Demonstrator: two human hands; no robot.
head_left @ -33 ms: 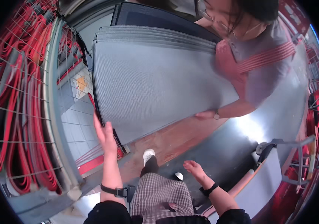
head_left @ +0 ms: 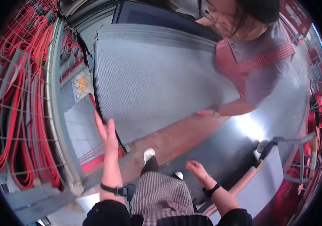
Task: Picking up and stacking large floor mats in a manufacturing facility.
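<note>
A stack of large grey ribbed sheets (head_left: 149, 83), like mats, lies in front of me with its back edges slightly fanned. My left hand (head_left: 108, 135) is upright at the stack's near left corner, fingers extended along the dark side edge; it holds nothing, and whether the palm presses on the edge I cannot tell. My right hand (head_left: 198, 171) hangs in the air nearer to me, apart from the stack, fingers loosely bent and nothing in them. Across from me, a person in a red apron (head_left: 229, 56) has a hand (head_left: 206, 113) at the stack's near right edge, blurred.
Wire mesh (head_left: 17, 94) at the left holds many looped red and grey strips. Dark sheets (head_left: 161, 22) lie behind the grey stack. A brown board (head_left: 168, 139) runs along its near side. At the right stands a metal-framed cart (head_left: 300, 147) beside a grey panel (head_left: 262, 184).
The other person's hand and upper body have shifted slightly left, and the grey sheets' back edges look more blurred. My hands stay almost in place.
</note>
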